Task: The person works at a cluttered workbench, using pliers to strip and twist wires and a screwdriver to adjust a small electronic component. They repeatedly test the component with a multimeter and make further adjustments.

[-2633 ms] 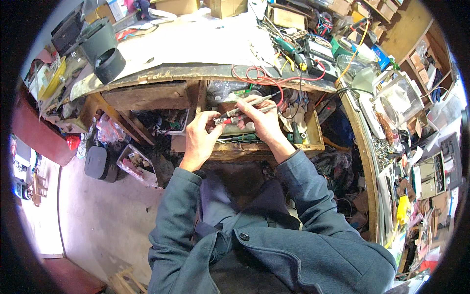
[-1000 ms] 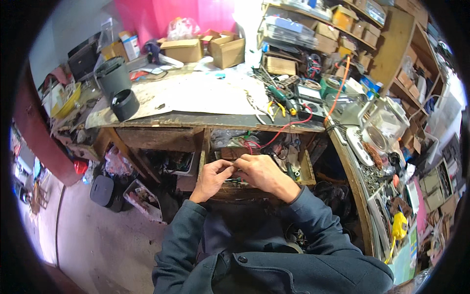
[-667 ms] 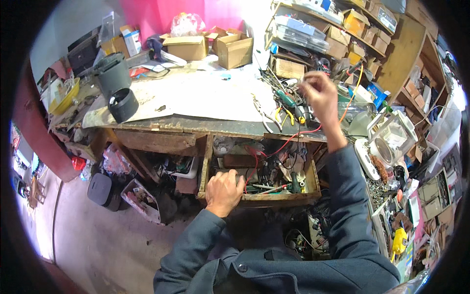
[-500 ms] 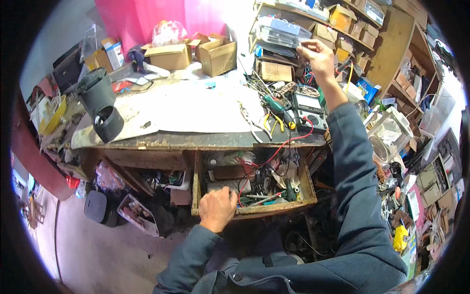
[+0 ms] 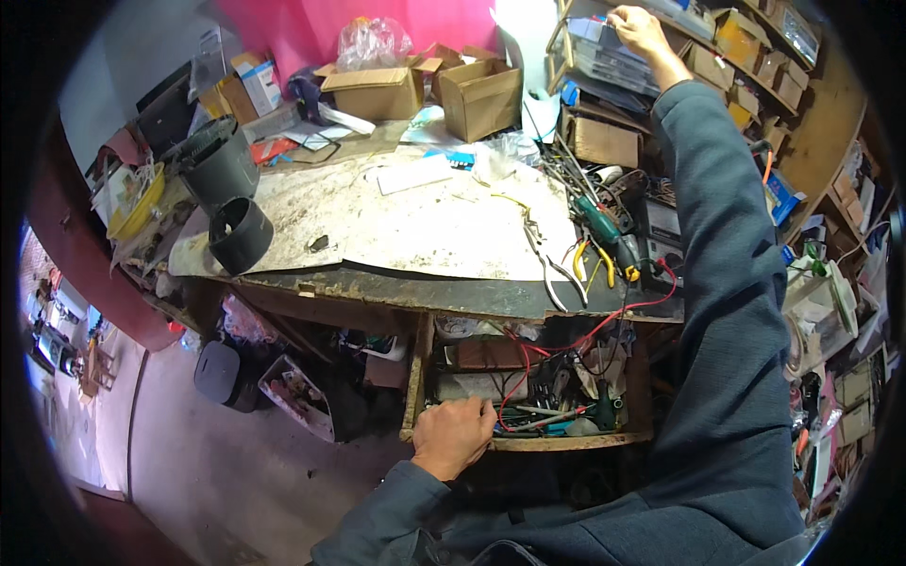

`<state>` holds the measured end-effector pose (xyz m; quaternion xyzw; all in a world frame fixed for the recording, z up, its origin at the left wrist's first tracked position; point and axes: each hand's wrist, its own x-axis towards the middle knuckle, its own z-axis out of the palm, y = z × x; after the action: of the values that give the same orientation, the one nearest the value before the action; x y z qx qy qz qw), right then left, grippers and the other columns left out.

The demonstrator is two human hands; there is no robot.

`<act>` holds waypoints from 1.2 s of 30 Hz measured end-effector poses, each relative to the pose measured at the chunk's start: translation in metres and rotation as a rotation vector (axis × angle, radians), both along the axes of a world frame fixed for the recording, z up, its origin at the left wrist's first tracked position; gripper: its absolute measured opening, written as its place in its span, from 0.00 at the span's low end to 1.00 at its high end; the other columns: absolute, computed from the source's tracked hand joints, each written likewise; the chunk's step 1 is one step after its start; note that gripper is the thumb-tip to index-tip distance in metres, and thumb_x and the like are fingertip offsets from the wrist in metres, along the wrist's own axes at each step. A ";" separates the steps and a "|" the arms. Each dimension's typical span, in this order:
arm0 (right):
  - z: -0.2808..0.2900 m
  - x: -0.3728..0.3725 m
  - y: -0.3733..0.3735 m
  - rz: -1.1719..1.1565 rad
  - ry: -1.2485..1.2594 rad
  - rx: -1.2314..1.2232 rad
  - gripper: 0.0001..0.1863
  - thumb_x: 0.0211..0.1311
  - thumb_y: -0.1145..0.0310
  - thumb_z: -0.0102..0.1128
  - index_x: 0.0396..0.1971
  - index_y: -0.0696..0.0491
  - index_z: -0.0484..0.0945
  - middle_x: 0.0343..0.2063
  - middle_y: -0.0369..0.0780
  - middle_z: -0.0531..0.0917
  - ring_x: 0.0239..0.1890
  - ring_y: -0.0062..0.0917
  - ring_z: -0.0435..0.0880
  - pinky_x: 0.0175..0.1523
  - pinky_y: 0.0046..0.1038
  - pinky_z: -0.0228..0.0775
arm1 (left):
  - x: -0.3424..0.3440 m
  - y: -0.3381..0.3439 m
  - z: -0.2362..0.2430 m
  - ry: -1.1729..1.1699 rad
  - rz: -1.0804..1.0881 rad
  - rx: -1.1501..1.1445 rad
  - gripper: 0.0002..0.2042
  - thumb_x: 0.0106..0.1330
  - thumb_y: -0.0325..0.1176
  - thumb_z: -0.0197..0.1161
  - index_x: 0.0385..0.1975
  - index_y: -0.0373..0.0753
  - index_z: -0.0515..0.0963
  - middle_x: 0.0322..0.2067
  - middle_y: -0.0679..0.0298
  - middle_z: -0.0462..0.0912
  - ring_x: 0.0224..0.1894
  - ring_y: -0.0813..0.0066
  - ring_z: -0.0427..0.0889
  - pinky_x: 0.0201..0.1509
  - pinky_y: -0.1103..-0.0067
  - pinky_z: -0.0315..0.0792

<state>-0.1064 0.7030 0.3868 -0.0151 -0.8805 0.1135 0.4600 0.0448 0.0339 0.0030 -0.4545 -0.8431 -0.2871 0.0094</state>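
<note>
My left hand (image 5: 451,436) rests at the front edge of an open wooden drawer (image 5: 576,441), its fingers curled over the rim. Inside the drawer lie screwdrivers (image 5: 605,407), a red test lead (image 5: 505,396) and other small tools. My right arm stretches far up to the right. At its end my right hand (image 5: 642,33) is closed in a pinch beside a stack of clear plastic boxes (image 5: 609,61) on the shelves. Whatever its fingertips hold is too small to make out.
On the bench sheet (image 5: 406,231) lie pliers (image 5: 550,269), yellow-handled cutters (image 5: 595,264) and a green-bodied tool (image 5: 596,219). Cardboard boxes (image 5: 481,99) stand at the back, black cylindrical containers (image 5: 240,236) on the left. A bin (image 5: 300,396) sits on the floor.
My right hand has moved up and farther away, to the plastic boxes. My left hand stays at the drawer's front edge. The whole view has shifted.
</note>
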 end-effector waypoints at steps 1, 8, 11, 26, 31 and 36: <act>-0.012 -0.019 -0.005 0.369 -0.131 -0.265 0.12 0.58 0.63 0.68 0.40 0.50 0.87 0.35 0.45 0.88 0.44 0.36 0.87 0.51 0.38 0.78 | 0.002 -0.003 0.000 -0.001 0.037 -0.018 0.14 0.68 0.42 0.62 0.23 0.41 0.82 0.20 0.53 0.84 0.25 0.52 0.86 0.30 0.60 0.80; -0.048 -0.029 -0.088 -0.208 0.290 0.784 0.12 0.66 0.59 0.55 0.30 0.50 0.80 0.31 0.46 0.83 0.38 0.47 0.82 0.47 0.46 0.75 | 0.007 -0.010 0.006 -0.003 0.150 -0.094 0.13 0.67 0.41 0.62 0.24 0.40 0.81 0.21 0.52 0.84 0.25 0.52 0.86 0.30 0.61 0.80; -0.045 -0.004 -0.132 -0.162 0.459 0.335 0.10 0.64 0.62 0.56 0.35 0.50 0.82 0.34 0.48 0.85 0.41 0.46 0.84 0.48 0.45 0.76 | 0.007 -0.006 0.004 -0.013 0.164 -0.038 0.13 0.67 0.41 0.61 0.23 0.40 0.81 0.21 0.51 0.83 0.25 0.48 0.84 0.29 0.58 0.77; -0.274 0.151 -0.485 0.341 -0.409 -0.188 0.11 0.57 0.73 0.62 0.40 0.53 0.85 0.33 0.46 0.87 0.38 0.43 0.87 0.45 0.39 0.80 | 0.011 -0.007 -0.004 0.126 0.176 -0.102 0.15 0.70 0.45 0.58 0.28 0.43 0.81 0.20 0.50 0.83 0.24 0.44 0.84 0.30 0.55 0.78; -0.352 0.159 -0.496 0.479 -0.356 -0.189 0.10 0.52 0.73 0.63 0.36 0.55 0.84 0.29 0.46 0.84 0.34 0.46 0.85 0.38 0.44 0.78 | 0.009 -0.003 -0.003 0.115 0.163 -0.239 0.15 0.70 0.47 0.57 0.30 0.43 0.83 0.23 0.49 0.84 0.28 0.43 0.85 0.34 0.54 0.78; -0.365 0.160 -0.498 0.488 -0.395 0.040 0.06 0.50 0.71 0.63 0.30 0.55 0.79 0.26 0.43 0.81 0.29 0.44 0.85 0.32 0.44 0.77 | 0.007 -0.004 -0.002 0.048 0.186 -0.282 0.18 0.71 0.48 0.55 0.33 0.41 0.85 0.25 0.44 0.84 0.30 0.40 0.85 0.37 0.52 0.78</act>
<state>0.0539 0.2048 0.0217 0.1841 -0.9326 0.1980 0.2392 0.0516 0.0295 0.0008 -0.3783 -0.9129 -0.1530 -0.0077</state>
